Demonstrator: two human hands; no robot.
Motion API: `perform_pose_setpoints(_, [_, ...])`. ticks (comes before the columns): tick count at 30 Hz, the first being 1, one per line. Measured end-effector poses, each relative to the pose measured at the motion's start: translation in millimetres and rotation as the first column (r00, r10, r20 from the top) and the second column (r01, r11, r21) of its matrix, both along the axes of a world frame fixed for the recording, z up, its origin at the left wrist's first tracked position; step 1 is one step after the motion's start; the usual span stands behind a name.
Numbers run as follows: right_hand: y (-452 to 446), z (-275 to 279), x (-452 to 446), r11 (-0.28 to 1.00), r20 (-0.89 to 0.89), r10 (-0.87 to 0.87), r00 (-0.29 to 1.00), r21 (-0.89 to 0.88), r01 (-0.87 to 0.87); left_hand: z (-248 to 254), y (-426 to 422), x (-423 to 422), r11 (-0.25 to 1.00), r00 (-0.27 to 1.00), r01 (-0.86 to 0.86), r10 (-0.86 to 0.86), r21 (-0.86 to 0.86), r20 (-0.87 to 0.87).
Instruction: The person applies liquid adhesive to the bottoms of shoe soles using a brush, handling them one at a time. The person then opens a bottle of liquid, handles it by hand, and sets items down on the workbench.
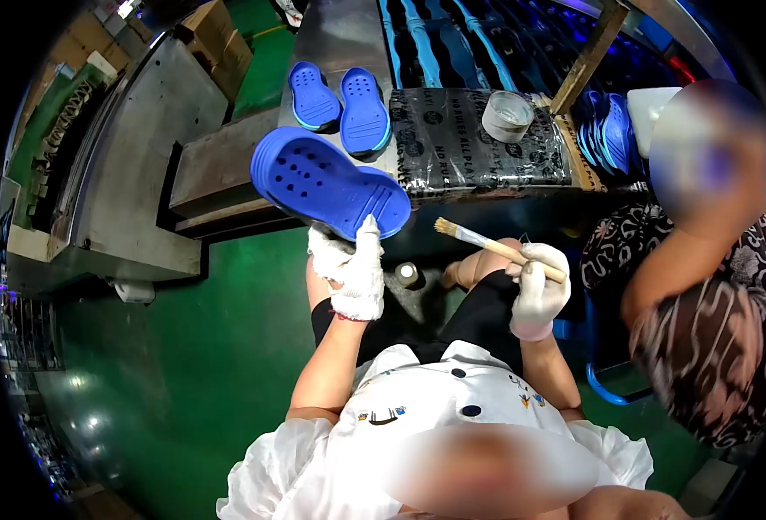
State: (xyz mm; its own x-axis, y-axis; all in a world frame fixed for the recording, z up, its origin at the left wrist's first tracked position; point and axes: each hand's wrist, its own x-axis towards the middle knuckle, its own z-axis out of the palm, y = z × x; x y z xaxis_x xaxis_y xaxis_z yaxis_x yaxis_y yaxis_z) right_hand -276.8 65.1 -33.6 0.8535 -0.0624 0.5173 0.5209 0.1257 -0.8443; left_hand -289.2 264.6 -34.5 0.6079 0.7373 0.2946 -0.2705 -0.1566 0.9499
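Observation:
My left hand (357, 267), in a white glove, grips a blue shoe sole (318, 173) by its heel end, thumb lying on the upper face. The sole is tilted toward me and shows holes in its wide part and grooves near the heel. In my gloved right hand (541, 286) is a paintbrush (487, 243) with a pale wooden handle; its bristles point left toward the sole, apart from it. Two more blue soles, a left one (314, 97) and a right one (365, 113), lie on the metal table beyond.
A round tub (508, 115) stands on a parcel (452, 165) wrapped in printed plastic. Behind it runs a conveyor (461, 43) with blue strips. Several blue soles (606, 130) are stacked at right, beside a seated co-worker (704, 329). A grey machine (132, 165) stands left.

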Motion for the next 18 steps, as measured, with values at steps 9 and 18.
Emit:
perform_pose_setpoints(9, [14, 6, 16, 0.897, 0.373, 0.053, 0.926, -0.426, 0.12, -7, -9, -2, 0.98, 0.994, 0.099, -0.107, -0.171, -0.036])
perform_pose_setpoints(18, [13, 12, 18, 0.867, 0.374, 0.02, 0.927, -0.469, 0.17, -13, -12, -1, 0.99, 0.994, 0.09, -0.096, -0.105, -0.055])
